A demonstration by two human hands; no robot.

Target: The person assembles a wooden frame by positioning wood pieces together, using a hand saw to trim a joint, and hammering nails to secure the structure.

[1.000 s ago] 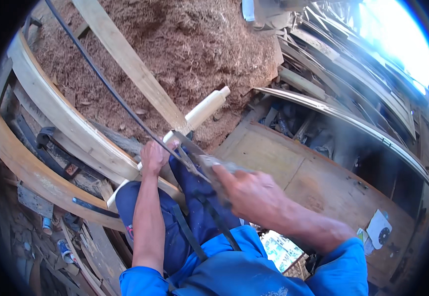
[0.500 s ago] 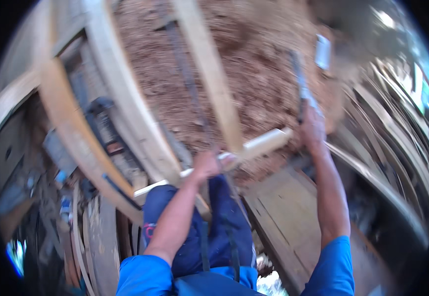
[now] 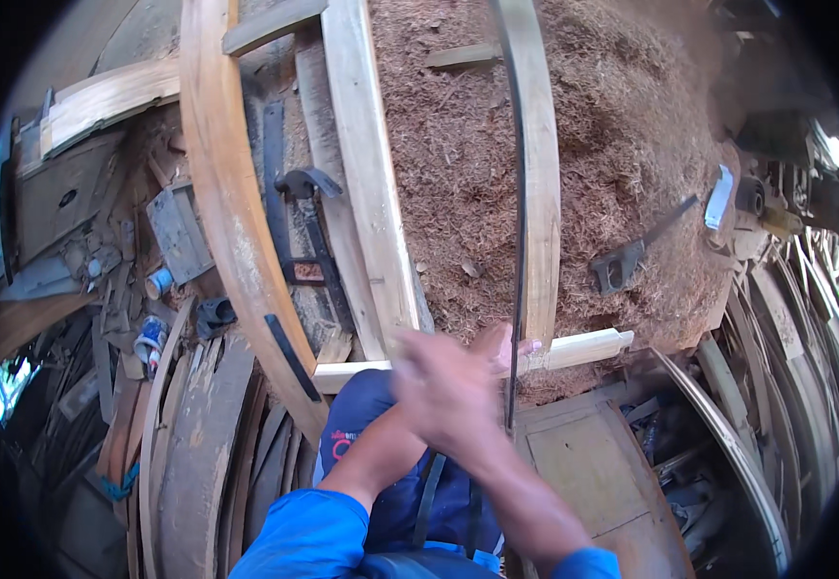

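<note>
My left hand [image 3: 493,349] is closed around a long thin dark strip [image 3: 519,174], at the joint of a pale wooden crosspiece [image 3: 588,348] and a long plank [image 3: 540,193]. Fingers show on the strip's right side. Over my left forearm crosses my right hand [image 3: 443,386], smeared by motion, so its fingers cannot be read; no tool shows in it. A saw [image 3: 620,267] with a grey handle and dark narrow blade lies on the wood shavings to the right. The crosspiece runs beside my knees.
Long timber beams [image 3: 231,212] stretch away on the left. Between them lies a dark hammer-like tool [image 3: 313,227]. Brown shavings [image 3: 458,174] cover the ground ahead. Stacked boards [image 3: 796,338] line the right, and a wooden panel [image 3: 583,454] lies near my right side.
My right hand has let go of the saw, which now lies on the shavings, and has swung left across my left forearm. My left hand remains at the joint. The view has shifted.
</note>
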